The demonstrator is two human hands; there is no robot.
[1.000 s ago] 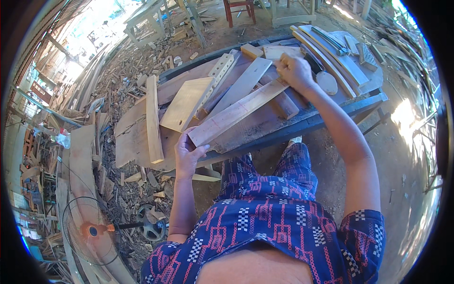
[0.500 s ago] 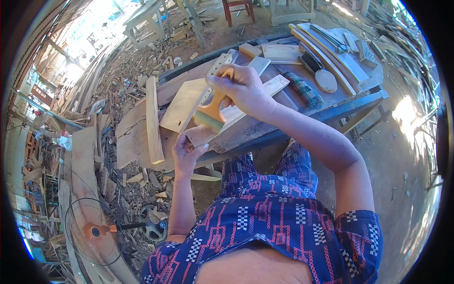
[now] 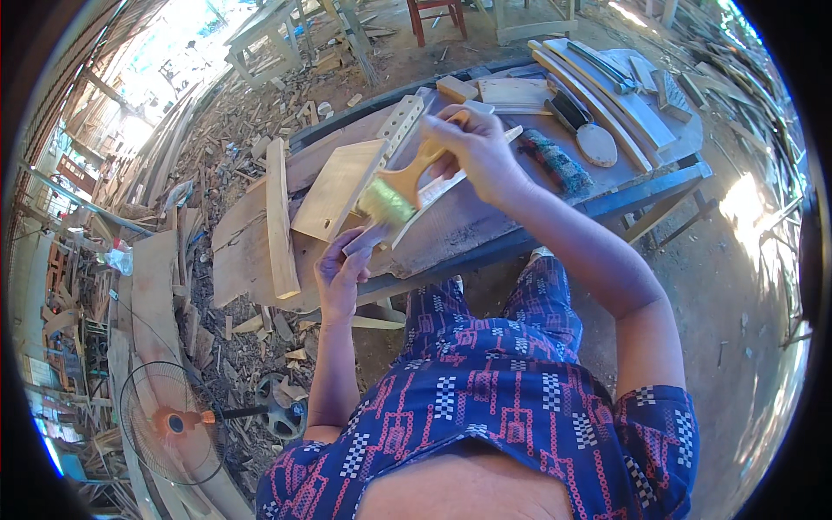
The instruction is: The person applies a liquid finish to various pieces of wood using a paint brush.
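Note:
Above the worktable, my right hand [image 3: 472, 147] is closed round the wooden handle of a wide flat paintbrush [image 3: 414, 180]. Its pale bristles, with a gold-coloured band, lie close to the near end of a narrow wooden board [image 3: 368, 237]. Fingers and thumb of my left hand [image 3: 344, 264] pinch that near end. The board slants away to the upper right, partly hidden behind the brush and my right hand. Just left of it, a wider pale wooden board [image 3: 340, 186] with a small hole lies on the table, beside a strip with a row of holes [image 3: 400, 121].
A long wooden batten [image 3: 280, 221] lies at the table's left. To the right are a colourful rolled cloth [image 3: 555, 162], a dark brush with an oval wooden piece [image 3: 596, 147], and several long boards [image 3: 607, 104]. A standing fan [image 3: 173, 423] is at lower left, among wood scraps.
My right hand has moved slightly right and up with the paintbrush. The board in my left hand has been tilted, so its broad face now shows less.

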